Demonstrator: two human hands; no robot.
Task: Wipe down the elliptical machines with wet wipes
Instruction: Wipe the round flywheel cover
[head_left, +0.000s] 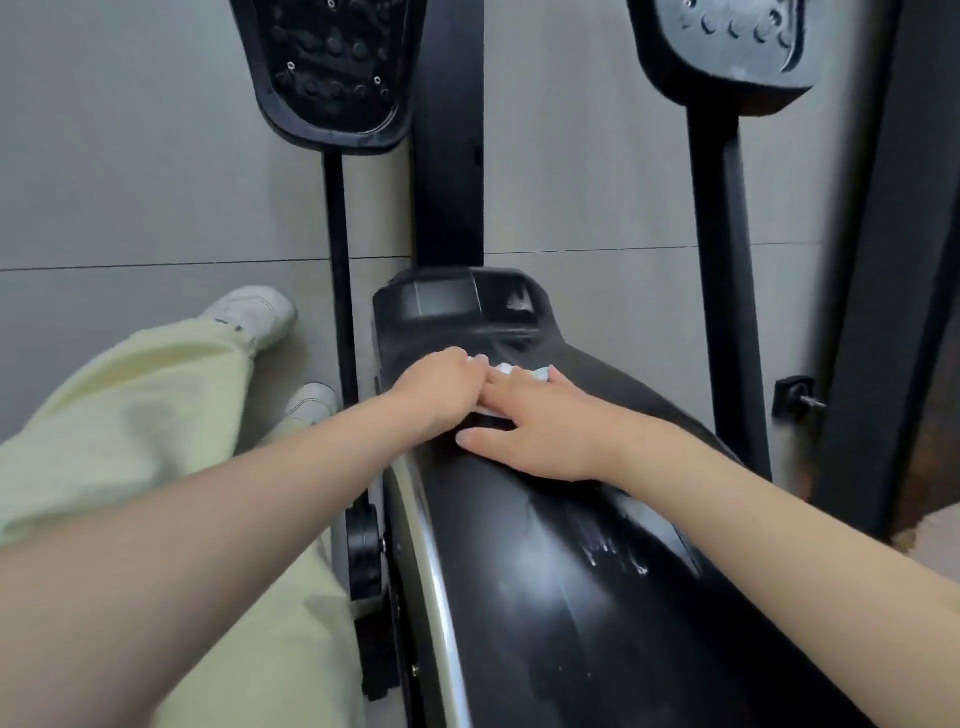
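Head: wet wipe (506, 370) pinned beneath right hand (540, 426).

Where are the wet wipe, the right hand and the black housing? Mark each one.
wet wipe (522, 373): head view, white edge showing past the fingertips.
right hand (540, 434): head view, back of the hand.
black housing (550, 613): head view, glossy top surface near the camera.

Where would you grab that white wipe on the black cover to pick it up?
Probably the bunched edge of the wet wipe showing beyond both hands, pinched from above, from the far side. The rest lies flat on the curved black cover, under the straight fingers of the right hand and the curled left hand, so only that raised fold is free.
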